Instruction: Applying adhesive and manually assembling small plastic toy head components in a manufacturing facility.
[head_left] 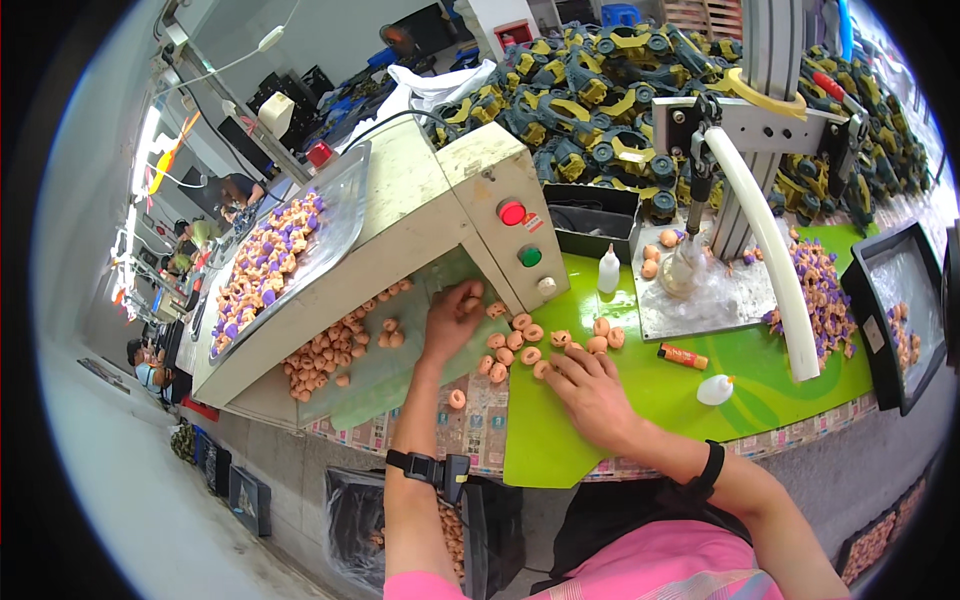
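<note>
My left hand (453, 322) reaches into the opening of a beige machine, its fingers curled round a small round peach-coloured plastic part (472, 303). On the bright green mat (545, 440) my right hand (592, 397) lies palm down with fingers stretched, fingertips at a loose group of the same hollow parts (533, 333). One part (541, 369) touches or nearly touches its fingertips. A larger heap of peach parts (322, 358) rests inside the machine's opening, left of my left hand. A single part (457, 399) sits nearer me, between my arms.
The beige machine (511, 180) has red and green buttons. Rightward stand white bottles (609, 270), an orange-black tube (683, 356) and a metal press (690, 270). Purple-and-peach pieces (815, 295) lie beside a black tray (890, 340). Yellow-and-dark toy vehicle parts (590, 110) pile up behind.
</note>
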